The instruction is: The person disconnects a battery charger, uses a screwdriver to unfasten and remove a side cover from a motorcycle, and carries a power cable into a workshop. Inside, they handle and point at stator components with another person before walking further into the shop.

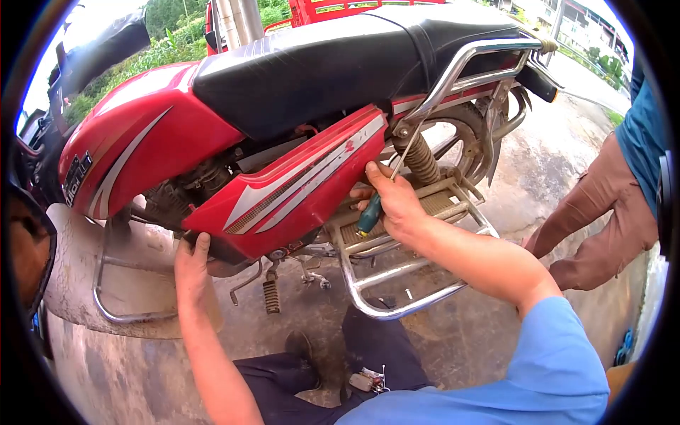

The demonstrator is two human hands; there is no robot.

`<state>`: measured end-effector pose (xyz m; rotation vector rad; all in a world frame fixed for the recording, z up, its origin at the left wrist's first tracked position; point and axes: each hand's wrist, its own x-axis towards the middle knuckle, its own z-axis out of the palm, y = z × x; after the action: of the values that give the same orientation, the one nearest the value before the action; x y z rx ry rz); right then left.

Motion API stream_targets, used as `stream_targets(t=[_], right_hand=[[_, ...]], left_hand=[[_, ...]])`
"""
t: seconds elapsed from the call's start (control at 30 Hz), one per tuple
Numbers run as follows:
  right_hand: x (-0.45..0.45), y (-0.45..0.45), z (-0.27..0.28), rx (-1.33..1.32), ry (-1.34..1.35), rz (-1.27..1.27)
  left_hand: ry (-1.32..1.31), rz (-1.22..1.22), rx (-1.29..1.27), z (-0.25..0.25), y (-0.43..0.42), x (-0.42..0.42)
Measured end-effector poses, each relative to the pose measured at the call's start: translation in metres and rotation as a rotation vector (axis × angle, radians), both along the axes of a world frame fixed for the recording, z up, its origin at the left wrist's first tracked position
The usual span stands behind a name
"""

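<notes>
A red motorcycle side cover (304,188) with white stripes sits tilted below the black seat (312,74), its upper edge standing off the frame. My left hand (191,268) grips the cover's lower front corner, thumb on the outer face. At the rear end of the cover is my right hand (398,205), its fingers closed round a screwdriver (370,214) with a dark green handle. The screwdriver's thin shaft points up towards the rear shock absorber (423,159). My right thumb and forefinger also touch the cover's rear edge.
A metal side rack (411,308) juts out under my right forearm. The kick lever and footrest (271,296) hang below the cover. A bolt (409,293) shows near the rack. On the right stands a person in brown trousers (602,212); another person's head is at the left edge.
</notes>
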<state>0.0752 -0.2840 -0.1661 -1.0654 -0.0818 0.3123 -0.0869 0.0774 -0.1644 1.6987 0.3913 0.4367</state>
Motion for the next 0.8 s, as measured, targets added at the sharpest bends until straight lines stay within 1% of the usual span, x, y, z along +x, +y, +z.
stream_targets(t=[0.03, 0.07, 0.13, 0.17, 0.23, 0.37, 0.47, 0.53, 0.57, 0.63, 0.67, 0.73, 0.8], right_hand=[[0.001, -0.001, 0.000, -0.002, -0.023, -0.007], [0.002, -0.002, 0.000, -0.004, -0.049, -0.010], [0.006, -0.003, 0.004, 0.009, -0.042, -0.035], [0.009, -0.005, 0.004, 0.008, -0.047, -0.033], [0.011, -0.005, 0.006, 0.008, -0.058, -0.035], [0.013, -0.004, 0.002, 0.001, -0.044, -0.017], [0.019, -0.004, -0.003, 0.000, -0.020, 0.021], [0.018, -0.003, -0.001, 0.000, -0.001, 0.016], [0.019, -0.002, 0.000, -0.002, 0.013, 0.027], [0.023, -0.004, -0.003, -0.002, 0.027, 0.037], [0.025, -0.003, -0.005, 0.001, 0.037, 0.055], [0.026, -0.002, -0.005, 0.004, 0.023, 0.028], [0.024, -0.001, -0.002, 0.006, -0.004, 0.050]], left_hand=[[-0.099, -0.022, 0.087, -0.010, 0.008, 0.006], [-0.059, 0.006, 0.109, -0.001, 0.002, 0.007], [-0.066, 0.044, 0.063, 0.016, -0.015, 0.011], [-0.061, 0.055, 0.056, 0.012, -0.013, 0.015], [-0.154, 0.051, 0.151, 0.005, -0.009, 0.025], [-0.102, 0.098, 0.179, 0.014, -0.001, 0.033], [-0.155, 0.030, 0.234, 0.013, 0.008, 0.039], [-0.071, -0.008, 0.176, 0.016, 0.009, 0.044], [-0.072, -0.015, 0.175, 0.014, 0.010, 0.048], [-0.226, 0.009, 0.348, 0.008, 0.011, 0.055], [-0.226, 0.004, 0.347, 0.005, 0.012, 0.058], [-0.334, -0.011, 0.296, 0.000, 0.013, 0.065], [-0.300, 0.000, 0.333, -0.001, 0.015, 0.066]])
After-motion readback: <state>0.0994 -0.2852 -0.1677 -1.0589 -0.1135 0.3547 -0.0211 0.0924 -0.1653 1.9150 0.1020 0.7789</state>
